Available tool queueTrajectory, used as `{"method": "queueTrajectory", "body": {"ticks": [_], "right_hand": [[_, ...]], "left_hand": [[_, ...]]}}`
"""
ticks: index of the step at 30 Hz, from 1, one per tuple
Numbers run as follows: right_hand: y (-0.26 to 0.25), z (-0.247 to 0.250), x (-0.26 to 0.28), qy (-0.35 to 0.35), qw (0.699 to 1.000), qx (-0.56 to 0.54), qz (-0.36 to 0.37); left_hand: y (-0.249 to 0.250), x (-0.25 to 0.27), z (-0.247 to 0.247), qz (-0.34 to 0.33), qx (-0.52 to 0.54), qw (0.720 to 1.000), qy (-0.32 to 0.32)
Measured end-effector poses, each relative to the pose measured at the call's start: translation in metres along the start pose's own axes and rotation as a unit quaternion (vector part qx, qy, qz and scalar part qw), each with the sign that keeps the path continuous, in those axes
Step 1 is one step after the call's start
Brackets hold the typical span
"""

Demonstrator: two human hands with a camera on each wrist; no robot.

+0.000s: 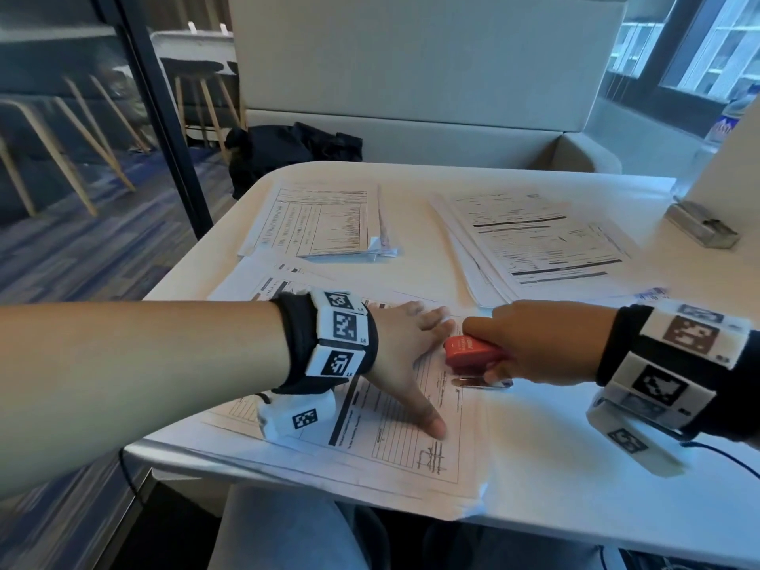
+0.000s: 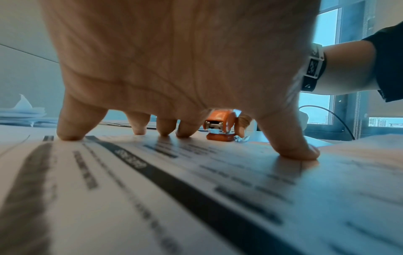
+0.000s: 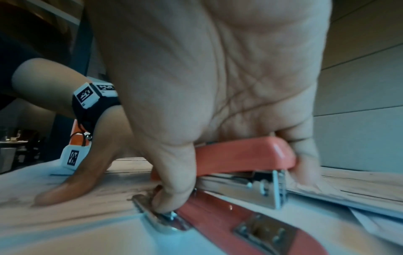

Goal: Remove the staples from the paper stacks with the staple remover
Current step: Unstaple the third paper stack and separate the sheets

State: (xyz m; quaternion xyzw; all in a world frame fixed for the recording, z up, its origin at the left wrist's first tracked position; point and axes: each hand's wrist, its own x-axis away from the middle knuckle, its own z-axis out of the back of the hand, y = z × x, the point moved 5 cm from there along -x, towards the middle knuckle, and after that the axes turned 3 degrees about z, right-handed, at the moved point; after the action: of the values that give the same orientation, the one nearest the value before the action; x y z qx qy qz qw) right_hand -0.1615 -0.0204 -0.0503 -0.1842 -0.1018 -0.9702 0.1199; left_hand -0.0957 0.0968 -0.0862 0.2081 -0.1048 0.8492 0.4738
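A stack of printed forms (image 1: 411, 450) lies at the table's near edge. My left hand (image 1: 411, 355) presses flat on it, fingers spread and straight; the fingertips (image 2: 69, 136) bear on the top sheet (image 2: 152, 189). My right hand (image 1: 506, 351) grips a red stapler-style staple remover (image 1: 469, 349) just right of the left fingers, at the stack's edge. In the right wrist view the fingers wrap over the red top arm (image 3: 244, 155), while the thumb pushes on the metal tab (image 3: 152, 219) at the end of the red base. From the left wrist view its front end (image 2: 220, 126) peeks out between my fingers. No staple is discernible.
Two more paper stacks lie further back, one left (image 1: 325, 224) and one right (image 1: 534, 236). A small metal box (image 1: 703, 228) stands at the right edge of the white table (image 1: 575, 487). A black bag (image 1: 288, 154) sits on the bench behind. A cable (image 1: 724, 454) trails from my right wrist.
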Motion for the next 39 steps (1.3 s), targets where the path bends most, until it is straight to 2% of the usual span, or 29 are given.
{"method": "queueTrajectory", "body": {"ticks": [5, 9, 15, 20, 23, 26, 29, 30, 32, 34, 36, 39], "right_hand": [[-0.007, 0.004, -0.003, 0.016, 0.999, 0.038, 0.024], [-0.008, -0.007, -0.010, -0.034, 0.999, 0.003, 0.013], [-0.014, 0.002, -0.013, 0.037, 0.995, 0.080, 0.046], [-0.014, -0.007, -0.013, -0.034, 0.999, 0.014, 0.006], [-0.017, -0.003, -0.011, 0.009, 0.997, 0.066, 0.033], [-0.023, 0.008, -0.011, 0.085, 0.978, 0.159, 0.105], [-0.027, 0.012, -0.012, 0.089, 0.967, 0.189, 0.143], [-0.027, 0.010, -0.012, 0.083, 0.972, 0.173, 0.135], [-0.021, 0.003, -0.014, 0.046, 0.993, 0.086, 0.073], [-0.018, -0.005, -0.015, 0.020, 0.998, 0.052, 0.038], [-0.021, -0.003, -0.013, 0.031, 0.995, 0.085, 0.049], [-0.027, 0.006, -0.011, 0.095, 0.977, 0.150, 0.116]], "left_hand": [[0.000, 0.001, -0.001, 0.003, -0.004, 1.000, -0.005], [-0.001, -0.001, -0.002, 0.006, 0.000, 1.000, 0.002], [0.001, 0.003, 0.000, 0.002, 0.007, 1.000, -0.002], [0.000, 0.001, -0.002, 0.010, -0.007, 1.000, -0.010], [0.000, 0.001, -0.003, 0.008, -0.003, 1.000, -0.015], [0.001, 0.003, -0.002, 0.004, 0.000, 1.000, -0.019], [0.001, 0.005, -0.001, 0.006, -0.005, 1.000, -0.027], [0.001, 0.005, -0.001, 0.007, -0.004, 1.000, -0.026], [0.002, 0.004, -0.002, 0.007, -0.002, 1.000, -0.022], [0.002, 0.005, -0.002, 0.008, 0.001, 1.000, -0.023], [0.003, 0.005, -0.002, 0.008, 0.003, 1.000, -0.024], [0.002, 0.005, -0.002, 0.010, -0.003, 1.000, -0.025]]}}
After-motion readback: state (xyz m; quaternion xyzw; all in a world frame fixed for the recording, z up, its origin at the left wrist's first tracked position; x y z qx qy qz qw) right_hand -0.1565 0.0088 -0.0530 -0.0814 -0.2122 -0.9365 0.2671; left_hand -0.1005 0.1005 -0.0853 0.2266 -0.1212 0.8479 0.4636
